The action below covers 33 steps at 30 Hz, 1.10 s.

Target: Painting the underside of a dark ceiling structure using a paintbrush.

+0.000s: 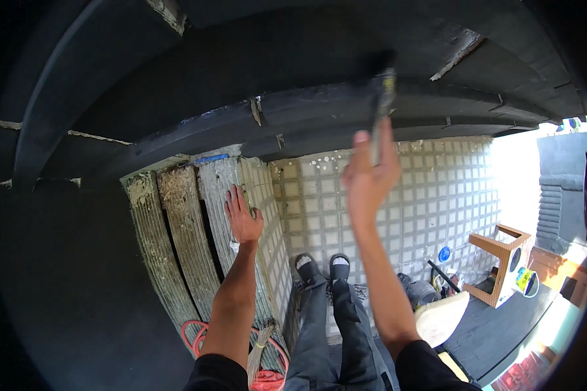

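My right hand [370, 182] is raised with its fingers closed around the handle of a paintbrush [385, 91]. The brush's dark head is blurred and lies against a black-coated surface [267, 52]; whether it touches cannot be made out. Pale unpainted strips [460, 55] break up that surface in places. My left hand [244, 218] lies flat, fingers stretched, on the rightmost of several weathered wooden planks [218, 176]. Nothing is in it. A small blue object [212, 158] sits at the far end of the planks, beyond my left fingers.
My feet stand on a tiled floor [417, 195]. Near my left arm are a red hose [192, 335] and a bundle of bristles [262, 339]. To the right are a blue lid [444, 254], a brown wooden stool [496, 274], a yellow tub [527, 282] and a cream-coloured panel [440, 318].
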Tool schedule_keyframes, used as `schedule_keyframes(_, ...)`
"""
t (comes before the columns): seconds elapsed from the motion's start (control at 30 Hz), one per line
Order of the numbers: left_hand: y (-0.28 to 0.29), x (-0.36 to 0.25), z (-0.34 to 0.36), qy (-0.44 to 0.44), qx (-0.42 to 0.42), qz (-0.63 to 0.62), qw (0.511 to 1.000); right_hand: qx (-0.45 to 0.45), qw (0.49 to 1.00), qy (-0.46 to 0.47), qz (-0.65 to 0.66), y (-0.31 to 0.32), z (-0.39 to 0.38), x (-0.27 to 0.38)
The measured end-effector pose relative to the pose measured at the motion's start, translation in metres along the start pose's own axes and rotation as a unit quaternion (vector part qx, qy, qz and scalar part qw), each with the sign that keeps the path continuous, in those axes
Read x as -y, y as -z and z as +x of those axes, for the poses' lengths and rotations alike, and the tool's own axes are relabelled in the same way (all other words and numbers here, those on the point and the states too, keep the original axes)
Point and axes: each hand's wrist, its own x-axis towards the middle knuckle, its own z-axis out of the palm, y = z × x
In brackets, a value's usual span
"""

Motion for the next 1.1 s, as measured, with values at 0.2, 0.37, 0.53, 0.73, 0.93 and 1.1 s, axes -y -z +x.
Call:
schedule_keyframes(0.2, 0.0, -0.002, 0.001, -0.002, -0.001, -0.003, 1.0, 0.175, 0.969, 0.171, -0.047, -0.043, -0.047, -0.04)
schedule_keyframes(0.37, 0.001, 0.003, -0.002, 0.005, 0.01, -0.004, 1.0, 0.216, 0.975, 0.038, -0.023, -0.02, -0.021, -0.02)
schedule_keyframes(0.53, 0.0, 0.003, 0.0, 0.0, 0.003, -0.01, 1.0, 0.074, 0.98, 0.079, -0.167, 0.055, 0.037, -0.021)
schedule_keyframes(0.73, -0.003, 0.005, -0.001, -0.009, -0.005, -0.004, 1.0, -0.042, 0.996, 0.081, 0.009, 0.093, 0.056, -0.008)
schedule_keyframes(0.93, 0.0, 0.001, 0.0, -0.009, -0.008, -0.001, 1.0, -0.083, 0.99, 0.113, 0.016, 0.073, 0.046, 0.022)
schedule_keyframes(1.1, 0.002, 0.001, 0.0, -0.011, 0.001, 0.01, 1.0, -0.014, 0.961, 0.23, -0.154, -0.007, -0.002, 0.032)
